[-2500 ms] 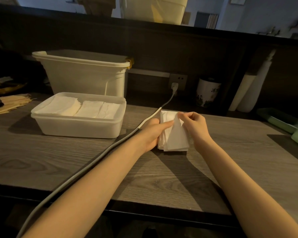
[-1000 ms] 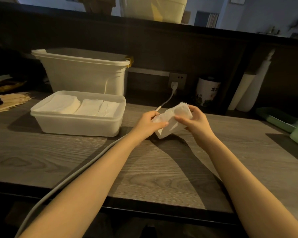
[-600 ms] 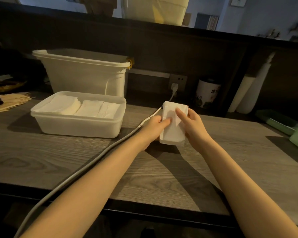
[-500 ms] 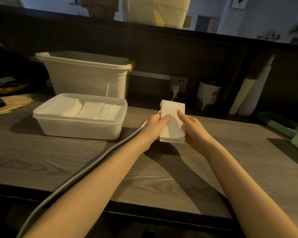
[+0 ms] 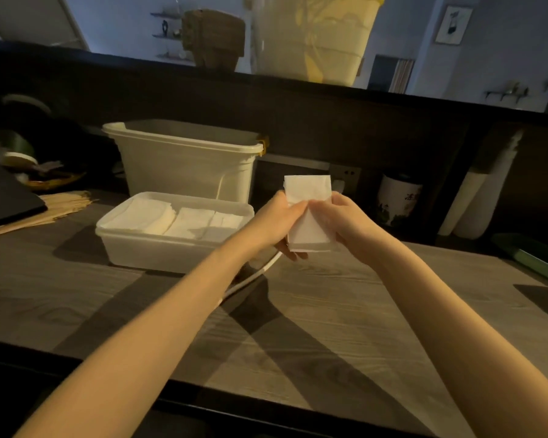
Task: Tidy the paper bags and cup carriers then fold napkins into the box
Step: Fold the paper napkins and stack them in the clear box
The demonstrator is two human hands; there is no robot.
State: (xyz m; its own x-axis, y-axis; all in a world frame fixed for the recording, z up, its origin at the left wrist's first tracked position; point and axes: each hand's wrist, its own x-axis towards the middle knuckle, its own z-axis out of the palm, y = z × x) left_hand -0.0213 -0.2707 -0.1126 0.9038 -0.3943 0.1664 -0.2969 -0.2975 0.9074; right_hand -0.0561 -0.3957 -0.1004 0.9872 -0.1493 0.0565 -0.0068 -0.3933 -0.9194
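Folded napkins held up off the counter [image 5: 345,311], squared before boxing.

Pinched on both sides by left hand [image 5: 277,221] and right hand [image 5: 345,222], napkin stack [image 5: 309,210] upright for alignment; just beyond to the left, open box [image 5: 171,248] already part-filled, probably awaiting this stack.

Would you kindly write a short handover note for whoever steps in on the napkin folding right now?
Left hand: grips the folded napkin stack from the left, above the counter.
Right hand: pinches the same stack from the right.
Shallow box, left of the hands: already holds rows of folded napkins.
Done: this stack is folded.
Left: lay it in the box, probably at its right end.
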